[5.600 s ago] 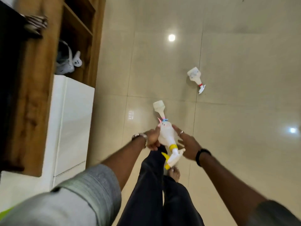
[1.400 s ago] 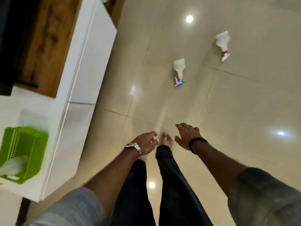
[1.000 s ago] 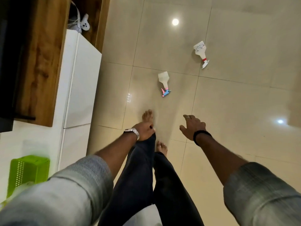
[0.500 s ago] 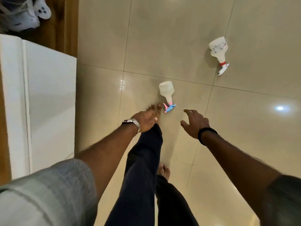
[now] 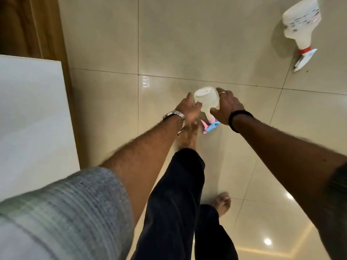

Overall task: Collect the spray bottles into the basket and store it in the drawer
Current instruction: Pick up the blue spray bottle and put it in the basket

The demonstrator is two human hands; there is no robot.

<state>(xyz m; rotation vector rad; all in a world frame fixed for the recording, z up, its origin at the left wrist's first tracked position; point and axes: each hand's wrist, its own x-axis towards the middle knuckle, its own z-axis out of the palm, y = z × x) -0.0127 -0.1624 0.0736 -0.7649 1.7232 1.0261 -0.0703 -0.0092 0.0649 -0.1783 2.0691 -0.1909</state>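
A white spray bottle (image 5: 206,100) with a blue and pink trigger lies on the tiled floor just ahead of my front foot. My left hand (image 5: 187,109) presses against its left side, thumb on the body. My right hand (image 5: 227,107) cups its right side, thumb at the neck. Both hands touch the bottle, which rests on the floor. A second white spray bottle (image 5: 300,25), with a red collar and white trigger, lies at the far right on the floor. The basket and drawer are out of view.
A white cabinet (image 5: 33,119) stands along the left, with a wooden panel (image 5: 32,25) behind it. My legs in dark trousers and bare feet (image 5: 187,136) are below the hands. Glossy beige tiles cover the floor.
I have stepped forward and bent lower. Both hands, empty and apart before, have reached the blue-trigger bottle and closed around its sides. The green basket has left the view.
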